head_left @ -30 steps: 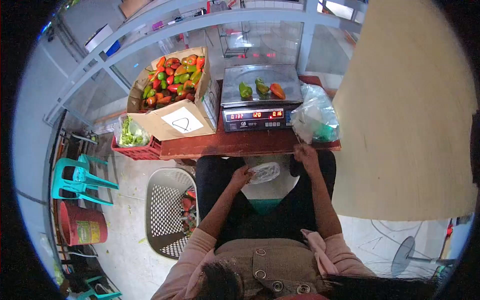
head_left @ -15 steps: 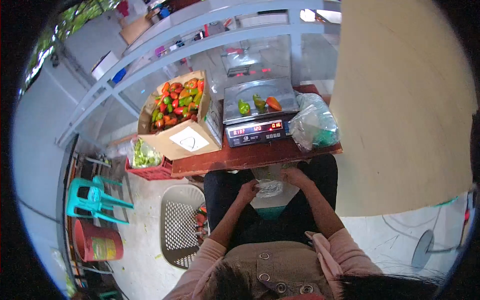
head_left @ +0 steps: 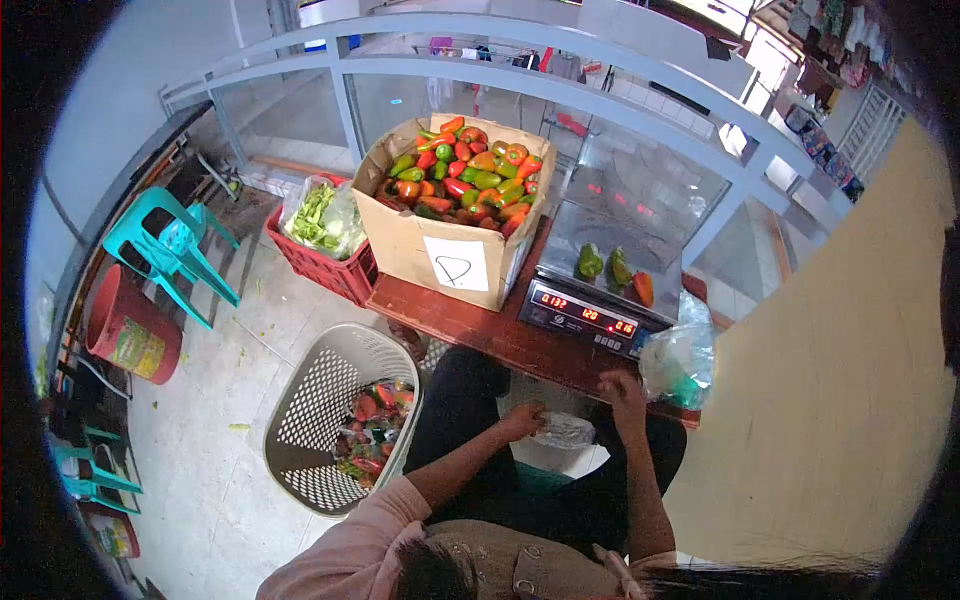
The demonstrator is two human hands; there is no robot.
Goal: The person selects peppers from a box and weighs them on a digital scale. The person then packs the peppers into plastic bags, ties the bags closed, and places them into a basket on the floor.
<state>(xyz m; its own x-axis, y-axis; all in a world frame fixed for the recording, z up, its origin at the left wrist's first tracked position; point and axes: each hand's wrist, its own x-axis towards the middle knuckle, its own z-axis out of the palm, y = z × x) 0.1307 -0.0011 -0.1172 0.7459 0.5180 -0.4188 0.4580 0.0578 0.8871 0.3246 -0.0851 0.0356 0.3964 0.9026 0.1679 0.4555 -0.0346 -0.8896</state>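
My left hand [head_left: 522, 422] is closed on a clear plastic bag [head_left: 567, 431], held over my lap. Apart from the bag, my right hand [head_left: 625, 396] is raised beside the table's front edge, its fingers loosely bent and nothing visible in them. Just beyond it stands a digital scale [head_left: 584, 318] with lit red numbers. Two green peppers [head_left: 590, 262] and one orange-red pepper [head_left: 643, 289] lie on its metal pan. Right of the scale, a bundle of clear and green plastic bags [head_left: 680, 358] rests on the table.
A cardboard box [head_left: 405, 238] full of red, orange and green peppers stands on the red-brown table [head_left: 440, 322]. Bagged peppers lie in a beige basket [head_left: 290, 440] at my left. A red crate [head_left: 322, 264] holds bagged greens. Teal stools [head_left: 165, 235] stand farther left; a tan panel [head_left: 820, 400] rises at right.
My view has turned, bringing the box and basket more fully into sight. My right hand has come away from the bag and up toward the scale; my left keeps hold of it.
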